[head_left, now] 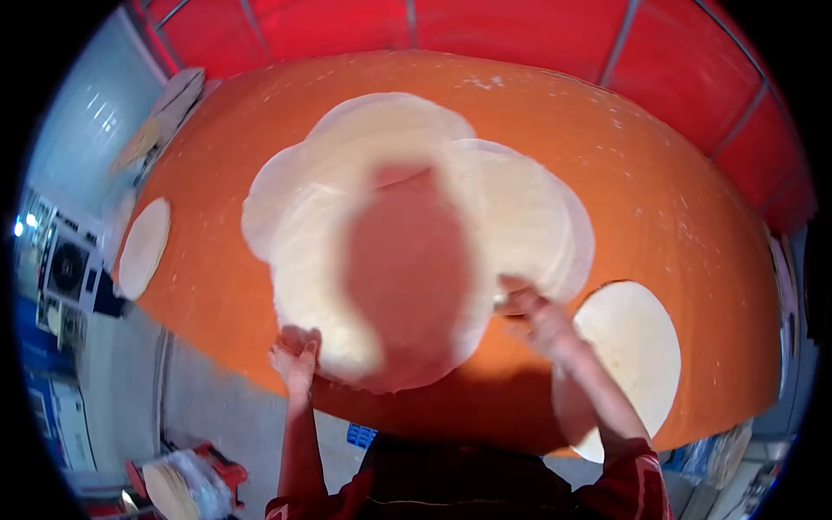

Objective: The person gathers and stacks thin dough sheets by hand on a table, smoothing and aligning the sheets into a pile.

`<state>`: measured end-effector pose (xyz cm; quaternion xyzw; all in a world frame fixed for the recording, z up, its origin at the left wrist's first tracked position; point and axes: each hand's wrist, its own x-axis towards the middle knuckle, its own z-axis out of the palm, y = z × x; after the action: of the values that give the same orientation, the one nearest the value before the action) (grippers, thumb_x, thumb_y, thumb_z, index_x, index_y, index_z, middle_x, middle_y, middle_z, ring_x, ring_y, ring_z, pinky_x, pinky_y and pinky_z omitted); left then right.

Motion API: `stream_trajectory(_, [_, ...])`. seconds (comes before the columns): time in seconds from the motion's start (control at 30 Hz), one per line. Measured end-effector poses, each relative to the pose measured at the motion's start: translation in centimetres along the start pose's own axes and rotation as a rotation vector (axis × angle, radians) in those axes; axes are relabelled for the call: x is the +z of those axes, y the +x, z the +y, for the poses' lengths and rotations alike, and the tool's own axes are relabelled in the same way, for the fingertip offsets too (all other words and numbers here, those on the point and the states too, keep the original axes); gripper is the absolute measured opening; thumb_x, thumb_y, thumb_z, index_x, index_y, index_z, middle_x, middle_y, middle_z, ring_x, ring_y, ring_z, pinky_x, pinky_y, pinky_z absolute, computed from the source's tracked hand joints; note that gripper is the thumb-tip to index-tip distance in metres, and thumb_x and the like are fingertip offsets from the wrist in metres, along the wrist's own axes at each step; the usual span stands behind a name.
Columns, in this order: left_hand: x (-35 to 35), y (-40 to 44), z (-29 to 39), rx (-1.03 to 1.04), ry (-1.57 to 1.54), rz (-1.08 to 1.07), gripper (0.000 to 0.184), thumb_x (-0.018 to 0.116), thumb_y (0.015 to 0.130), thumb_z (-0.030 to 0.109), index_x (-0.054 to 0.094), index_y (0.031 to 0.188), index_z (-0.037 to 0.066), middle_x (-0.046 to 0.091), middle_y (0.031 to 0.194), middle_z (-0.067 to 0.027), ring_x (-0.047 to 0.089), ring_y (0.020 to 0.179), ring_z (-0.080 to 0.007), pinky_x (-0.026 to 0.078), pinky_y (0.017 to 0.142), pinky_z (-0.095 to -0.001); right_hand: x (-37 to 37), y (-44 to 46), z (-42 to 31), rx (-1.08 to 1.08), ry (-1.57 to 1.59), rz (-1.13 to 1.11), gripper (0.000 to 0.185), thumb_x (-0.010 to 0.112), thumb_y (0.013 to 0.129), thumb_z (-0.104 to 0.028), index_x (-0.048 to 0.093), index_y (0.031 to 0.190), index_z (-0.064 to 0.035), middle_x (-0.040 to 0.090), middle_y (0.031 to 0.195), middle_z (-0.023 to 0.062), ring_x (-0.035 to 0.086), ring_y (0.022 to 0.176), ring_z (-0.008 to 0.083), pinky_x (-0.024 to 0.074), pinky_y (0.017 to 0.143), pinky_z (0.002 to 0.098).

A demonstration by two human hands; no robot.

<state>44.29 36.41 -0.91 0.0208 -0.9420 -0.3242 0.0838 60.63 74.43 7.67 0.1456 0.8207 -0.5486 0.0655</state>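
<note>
Thin round sheets of dough [529, 217] lie overlapping on an orange table [693, 234]. At the front left edge of the nearest dough sheet [299, 269], my left hand [296, 357] is closed, its fingers and thumb pinching the rim. My right hand [533, 316] is by the right side of that sheet, smeared by motion. Its fingers look bent, but whether they hold the edge I cannot tell. A blurred reddish oval [407, 269] covers the middle of the sheets; what it is cannot be made out.
Another round dough sheet [637, 355] lies at the front right, partly under my right forearm. A smaller round sheet [145, 247] rests near the table's left edge. Red panels [520, 35] stand behind the table. Stacked rounds in plastic [178, 485] are at the lower left.
</note>
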Motion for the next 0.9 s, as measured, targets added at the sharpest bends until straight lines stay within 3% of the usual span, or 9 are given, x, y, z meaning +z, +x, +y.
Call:
stream_trajectory(0.03, [-0.2, 0.7, -3.3, -0.092, -0.283, -0.225, 0.037, 0.063, 0.064, 0.014, 0.049, 0.096, -0.001, 0.054, 0.078, -0.0079, 0.054, 0.069, -0.0235, 0.047, 0.061, -0.0336, 3.0, 1.2, -2.1, -0.216, -0.698, -0.143, 0.046, 0.051, 0.077, -0.033, 0.041, 0.117, -0.0121, 0.046, 0.114, 0.0106, 0.043, 0.106, 0.0251, 0.0367, 0.086, 0.0357])
stream_trajectory(0.1, [-2.5, 0.3, -2.0, -0.372, -0.627, -0.365, 0.031, 0.061, 0.067, 0.011, 0.049, 0.094, 0.002, 0.055, 0.074, -0.007, 0.055, 0.062, -0.0215, 0.047, 0.055, -0.032, 10.2, 1.7, -4.9, -0.424, -1.149, -0.25, 0.066, 0.055, 0.072, -0.043, 0.033, 0.123, -0.0083, 0.033, 0.123, 0.0153, 0.029, 0.115, 0.0318, 0.0246, 0.093, 0.0466])
stream_trajectory(0.17, [-4.0, 0.3, 0.7, -0.69, -0.913, -0.52, 0.017, 0.052, 0.074, 0.002, 0.049, 0.09, 0.005, 0.056, 0.071, -0.0064, 0.058, 0.061, -0.0159, 0.049, 0.048, -0.0273, 16.1, 2.1, -4.0, -0.556, -0.939, -0.192, 0.069, 0.057, 0.069, -0.045, 0.034, 0.122, -0.0056, 0.026, 0.127, 0.0178, 0.023, 0.117, 0.036, 0.0202, 0.095, 0.0488])
stream_trajectory(0.5, [-3.0, 1.3, -1.8, -0.297, -1.131, -0.849, 0.026, 0.055, 0.075, 0.004, 0.047, 0.1, 0.002, 0.057, 0.09, -0.0068, 0.057, 0.072, -0.0126, 0.047, 0.065, -0.0263, 19.6, 5.4, -5.3, -0.618, -0.708, -0.036, 0.037, 0.06, 0.069, -0.017, 0.052, 0.102, -0.003, 0.05, 0.105, 0.0137, 0.045, 0.102, 0.0301, 0.0341, 0.088, 0.0376])
stream_trajectory(0.6, [-1.9, 1.5, -2.1, -0.351, -1.296, -0.727, 0.033, 0.056, 0.072, 0.002, 0.047, 0.103, -0.001, 0.057, 0.095, -0.0064, 0.054, 0.087, -0.0146, 0.044, 0.074, -0.0264, 18.5, 6.1, -6.9, -0.354, -0.049, -0.204, 0.012, 0.054, 0.077, -0.007, 0.059, 0.085, -0.0009, 0.058, 0.091, 0.0109, 0.055, 0.086, 0.0265, 0.0409, 0.081, 0.0319])
stream_trajectory(0.7, [-2.2, 1.8, -1.7, -0.366, -1.197, -0.71, 0.034, 0.055, 0.072, 0.002, 0.047, 0.105, -0.001, 0.057, 0.096, -0.0068, 0.054, 0.088, -0.0151, 0.044, 0.074, -0.0263, 18.5, 6.6, -6.7, -0.059, 0.114, -0.21, 0.019, 0.056, 0.076, -0.009, 0.057, 0.095, -0.0028, 0.056, 0.098, 0.0119, 0.053, 0.091, 0.0256, 0.041, 0.08, 0.0307])
stream_trajectory(0.73, [-2.1, 1.8, -1.7, -0.362, -1.203, -0.723, 0.034, 0.055, 0.072, 0.002, 0.047, 0.105, -0.001, 0.057, 0.096, -0.0068, 0.054, 0.088, -0.0151, 0.044, 0.074, -0.0263, 19.9, 6.4, -6.6, -0.382, -0.351, -0.004, 0.026, 0.051, 0.08, -0.013, 0.053, 0.104, -0.0056, 0.052, 0.108, 0.0124, 0.048, 0.1, 0.0236, 0.0381, 0.084, 0.0304])
stream_trajectory(0.83, [-2.0, 1.7, -1.8, -0.18, -0.986, -0.717, 0.033, 0.058, 0.075, 0.012, 0.048, 0.103, -0.003, 0.056, 0.099, -0.0088, 0.054, 0.088, -0.0158, 0.044, 0.076, -0.0279, 22.9, 5.2, -10.6, -0.489, -1.116, 0.217, 0.036, 0.056, 0.076, -0.026, 0.051, 0.108, -0.0102, 0.051, 0.109, 0.0121, 0.047, 0.1, 0.0268, 0.0363, 0.085, 0.0285])
stream_trajectory(0.9, [-1.9, 1.9, -2.0, -0.246, -0.961, -0.727, 0.026, 0.055, 0.078, 0.012, 0.051, 0.099, -0.003, 0.057, 0.095, -0.0086, 0.055, 0.085, -0.0154, 0.045, 0.074, -0.0273, 22.8, 5.9, -11.2, -0.426, -1.096, 0.165, 0.035, 0.042, 0.079, -0.014, 0.047, 0.114, -0.0103, 0.044, 0.12, 0.0096, 0.036, 0.114, 0.0156, 0.0291, 0.093, 0.0314])
